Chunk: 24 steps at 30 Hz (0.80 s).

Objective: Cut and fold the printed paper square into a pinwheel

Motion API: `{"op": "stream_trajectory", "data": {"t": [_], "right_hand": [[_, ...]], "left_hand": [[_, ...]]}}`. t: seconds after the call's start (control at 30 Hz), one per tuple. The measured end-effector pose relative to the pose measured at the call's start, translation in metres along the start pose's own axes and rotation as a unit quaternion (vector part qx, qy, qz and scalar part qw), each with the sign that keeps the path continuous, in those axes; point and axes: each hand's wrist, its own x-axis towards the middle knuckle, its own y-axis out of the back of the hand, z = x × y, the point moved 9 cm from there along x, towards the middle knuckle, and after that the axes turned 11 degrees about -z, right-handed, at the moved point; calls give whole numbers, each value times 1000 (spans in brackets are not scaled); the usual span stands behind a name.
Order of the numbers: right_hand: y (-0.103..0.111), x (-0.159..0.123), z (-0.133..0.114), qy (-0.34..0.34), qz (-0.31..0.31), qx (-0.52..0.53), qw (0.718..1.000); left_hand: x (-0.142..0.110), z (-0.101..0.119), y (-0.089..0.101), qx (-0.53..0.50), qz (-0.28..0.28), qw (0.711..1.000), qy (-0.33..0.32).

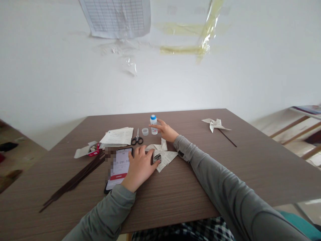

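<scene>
My left hand (141,164) has its fingers spread, the fingertips resting on a folded newsprint pinwheel (165,159) that lies flat on the table. Its palm hovers beside the right edge of a phone (120,172) showing a running timer. Farther back, my right hand (167,130) is at a small white glue bottle (153,130) with a blue cap, one finger across its front and another behind it. The bottle stands upright. To its left sit a small clear plastic cup (145,132) and black-handled scissors (137,140).
A stack of printed paper sheets (117,136) lies at the left, beside a small open red box (94,149) and a bundle of dark brown sticks (75,177). A finished pinwheel on a stick (216,124) rests at the right. Behind the brown table (195,187) rises a white wall.
</scene>
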Motion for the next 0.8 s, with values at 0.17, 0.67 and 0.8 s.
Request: {"op": "stream_trajectory", "data": {"t": [0.17, 0.67, 0.8], "right_hand": [[22, -29, -9, -31, 42, 33, 998], [5, -147, -83, 61, -9, -86, 994], [-3, -154, -85, 43, -36, -119, 991]], "left_hand": [[0, 1, 1, -3, 12, 1000, -3], [2, 14, -2, -6, 43, 999, -3], [2, 18, 0, -11, 54, 998, -15]]}}
